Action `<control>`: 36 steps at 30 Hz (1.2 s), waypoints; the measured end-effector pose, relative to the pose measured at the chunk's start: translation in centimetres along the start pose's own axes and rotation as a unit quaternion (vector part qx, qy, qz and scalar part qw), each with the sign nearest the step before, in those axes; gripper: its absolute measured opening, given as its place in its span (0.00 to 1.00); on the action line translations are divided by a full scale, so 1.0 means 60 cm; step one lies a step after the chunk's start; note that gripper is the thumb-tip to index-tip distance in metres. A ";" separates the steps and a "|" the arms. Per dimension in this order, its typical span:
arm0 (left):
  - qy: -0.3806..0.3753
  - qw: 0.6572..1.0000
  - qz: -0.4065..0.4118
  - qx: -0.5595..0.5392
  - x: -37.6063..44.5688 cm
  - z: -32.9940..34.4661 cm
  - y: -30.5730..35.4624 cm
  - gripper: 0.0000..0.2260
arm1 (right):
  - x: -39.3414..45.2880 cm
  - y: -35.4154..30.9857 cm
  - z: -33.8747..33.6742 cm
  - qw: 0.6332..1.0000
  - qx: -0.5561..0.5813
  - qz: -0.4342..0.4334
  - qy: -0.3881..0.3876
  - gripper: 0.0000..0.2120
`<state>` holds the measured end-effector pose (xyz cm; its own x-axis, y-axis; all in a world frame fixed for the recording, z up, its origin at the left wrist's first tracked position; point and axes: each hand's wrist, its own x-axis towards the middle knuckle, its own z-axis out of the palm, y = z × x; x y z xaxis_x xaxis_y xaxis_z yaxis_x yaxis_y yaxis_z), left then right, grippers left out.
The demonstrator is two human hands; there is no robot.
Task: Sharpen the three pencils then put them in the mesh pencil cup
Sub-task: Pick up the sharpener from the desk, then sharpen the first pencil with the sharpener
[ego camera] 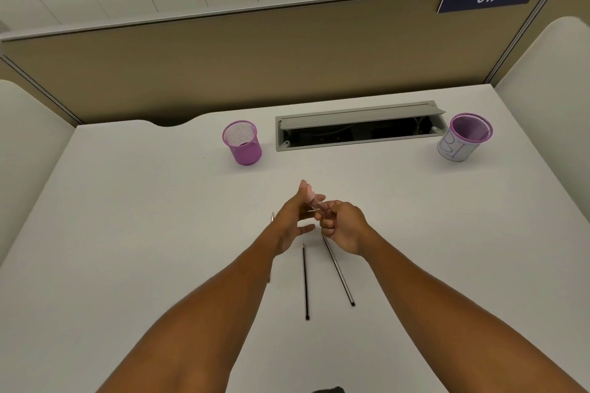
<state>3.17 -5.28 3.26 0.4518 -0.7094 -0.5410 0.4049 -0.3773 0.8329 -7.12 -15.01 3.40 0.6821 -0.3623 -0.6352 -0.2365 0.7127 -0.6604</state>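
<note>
My two hands meet above the middle of the white desk (127, 233). My right hand (343, 228) grips a small clear sharpener (317, 203) with a pink cap, fingers curled round it. My left hand (292, 222) has straight fingers that touch the sharpener's far end, thumb held apart. Three dark pencils lie on the desk below: the middle pencil (306, 281) lies free, the right pencil (339, 271) runs up under my right hand, and the left pencil (272, 217) shows only its tip beside my left wrist. A purple mesh pencil cup (243, 143) stands upright at the back left.
A second purple mesh cup (464, 139) wrapped in white paper stands at the back right. Between the cups an open grey cable hatch (357, 129) is sunk into the desk. Beige partition walls close the desk at the back and sides.
</note>
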 end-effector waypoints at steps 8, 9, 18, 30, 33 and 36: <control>0.036 0.999 0.026 0.014 0.004 -0.010 -0.009 0.14 | 0.006 0.004 -0.002 0.984 -0.154 0.019 0.088 0.15; 0.053 0.998 0.024 0.015 0.004 -0.012 -0.010 0.13 | 0.007 0.009 -0.008 0.970 -0.220 0.011 0.101 0.14; 0.131 0.991 -0.012 0.031 -0.003 -0.026 -0.030 0.14 | 0.001 0.059 -0.051 0.778 -0.617 -0.025 0.113 0.13; 0.117 0.981 -0.001 0.157 -0.042 -0.039 -0.058 0.14 | -0.034 0.096 -0.056 0.739 -0.660 -0.031 0.133 0.10; 0.123 0.975 0.015 0.185 -0.057 -0.041 -0.057 0.14 | -0.043 0.097 -0.054 0.750 -0.645 -0.041 0.139 0.10; 0.133 0.974 0.035 0.182 -0.068 -0.043 -0.054 0.15 | -0.048 0.086 -0.049 0.760 -0.625 -0.076 0.162 0.12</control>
<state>2.06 0.38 2.45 0.6773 -0.5802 -0.4524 0.0797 -0.5533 0.8291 -12.37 -12.05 0.65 0.6089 -0.6572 -0.4442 -0.7825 -0.4060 -0.4720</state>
